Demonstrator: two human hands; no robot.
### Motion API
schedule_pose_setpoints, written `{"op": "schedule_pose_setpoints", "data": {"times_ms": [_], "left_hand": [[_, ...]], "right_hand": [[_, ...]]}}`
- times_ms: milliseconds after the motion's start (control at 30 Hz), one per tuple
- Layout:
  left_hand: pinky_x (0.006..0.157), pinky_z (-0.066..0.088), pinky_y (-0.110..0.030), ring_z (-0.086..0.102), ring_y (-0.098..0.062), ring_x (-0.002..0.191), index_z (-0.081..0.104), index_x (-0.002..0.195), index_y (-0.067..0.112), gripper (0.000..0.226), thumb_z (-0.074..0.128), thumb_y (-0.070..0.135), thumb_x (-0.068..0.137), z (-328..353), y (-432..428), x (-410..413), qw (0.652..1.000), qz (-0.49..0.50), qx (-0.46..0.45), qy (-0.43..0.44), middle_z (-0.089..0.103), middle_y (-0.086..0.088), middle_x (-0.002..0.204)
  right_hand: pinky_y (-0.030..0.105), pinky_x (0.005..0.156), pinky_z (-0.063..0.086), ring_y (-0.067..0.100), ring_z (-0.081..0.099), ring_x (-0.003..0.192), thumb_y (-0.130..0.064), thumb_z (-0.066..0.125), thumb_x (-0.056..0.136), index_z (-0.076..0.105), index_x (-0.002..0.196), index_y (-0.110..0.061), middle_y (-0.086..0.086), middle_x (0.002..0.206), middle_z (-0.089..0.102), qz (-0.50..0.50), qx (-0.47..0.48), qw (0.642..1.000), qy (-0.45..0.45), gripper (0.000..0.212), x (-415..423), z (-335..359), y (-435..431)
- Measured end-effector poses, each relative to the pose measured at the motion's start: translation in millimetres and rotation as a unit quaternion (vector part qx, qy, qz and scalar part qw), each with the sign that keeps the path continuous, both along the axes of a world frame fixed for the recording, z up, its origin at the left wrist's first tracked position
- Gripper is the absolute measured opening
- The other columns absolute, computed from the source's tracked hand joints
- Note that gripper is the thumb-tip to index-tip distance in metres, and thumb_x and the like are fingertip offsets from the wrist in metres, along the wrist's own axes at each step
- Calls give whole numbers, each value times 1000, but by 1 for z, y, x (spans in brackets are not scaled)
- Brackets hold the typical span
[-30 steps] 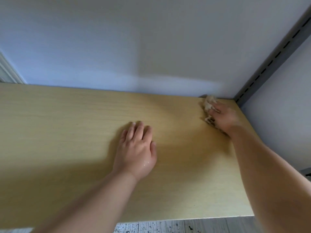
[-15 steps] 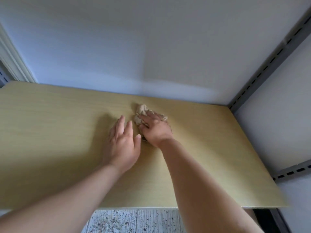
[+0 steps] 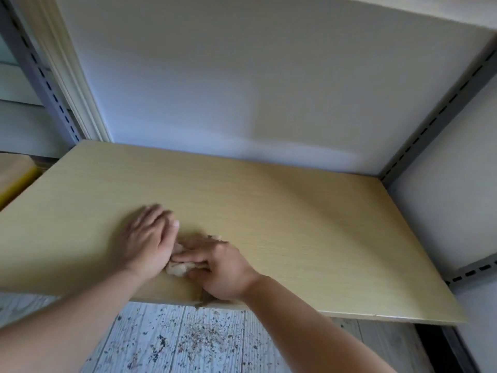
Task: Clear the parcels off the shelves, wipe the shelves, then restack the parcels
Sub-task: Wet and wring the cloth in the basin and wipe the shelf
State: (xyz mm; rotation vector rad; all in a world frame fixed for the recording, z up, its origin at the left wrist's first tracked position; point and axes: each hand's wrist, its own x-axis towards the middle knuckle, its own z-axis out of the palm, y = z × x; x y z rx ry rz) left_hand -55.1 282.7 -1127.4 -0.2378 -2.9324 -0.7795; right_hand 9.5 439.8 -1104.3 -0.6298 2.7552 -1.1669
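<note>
shelf [image 3: 295, 227], cleared of parcels, mid-wipe: right hand [image 3: 219, 267] grips a crumpled cloth [image 3: 177, 267] against the board near its front edge, while left hand [image 3: 146, 238] rests flat, fingers straight, apparently for bracing.

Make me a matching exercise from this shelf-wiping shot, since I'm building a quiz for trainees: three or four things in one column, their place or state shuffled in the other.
Things:
1. left hand
2. right hand
3. cloth
4. shelf

Places or states:
A. pale wood board with no parcels on it
B. lies flat on the board, fingers straight
C. crumpled, near the front edge, between the two hands
D. grips the wiping rag

Pairs: 1-B, 2-D, 3-C, 4-A
</note>
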Motion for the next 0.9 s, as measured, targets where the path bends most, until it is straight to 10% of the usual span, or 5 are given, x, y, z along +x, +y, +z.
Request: {"op": "schedule_pose_setpoints", "data": {"times_ms": [167,333,700,900], "left_hand": [[101,37,-48,50,-43,119,69,100,2,66,21,44,84,-3,0,-2,999,-5,-50,20,62,-20,119],[98,40,-53,50,-43,119,66,104,6,60,23,42,84,-6,1,-4,996,-15,-88,11,61,-18,121],[103,34,-48,43,-36,127,62,118,10,73,13,47,80,-5,0,-6,993,-23,-118,-4,55,-13,132],[106,31,-46,42,-35,129,62,121,9,80,12,52,77,1,-1,-4,996,-27,-83,-19,51,-14,137]], "right_hand": [[34,98,45,12,53,120,0,58,85,67,107,-39,-21,127,53,-207,-211,955,-12,45,-4,31,72],[6,93,31,15,50,126,-7,62,85,63,122,-29,-3,137,53,-339,54,939,-20,43,-16,10,138],[17,103,40,-8,49,120,-12,58,84,72,105,-19,-8,116,67,-1,-11,998,63,27,58,-8,33],[30,102,45,7,54,121,2,62,82,73,105,-13,-3,124,64,86,-69,994,21,29,74,11,15]]}}
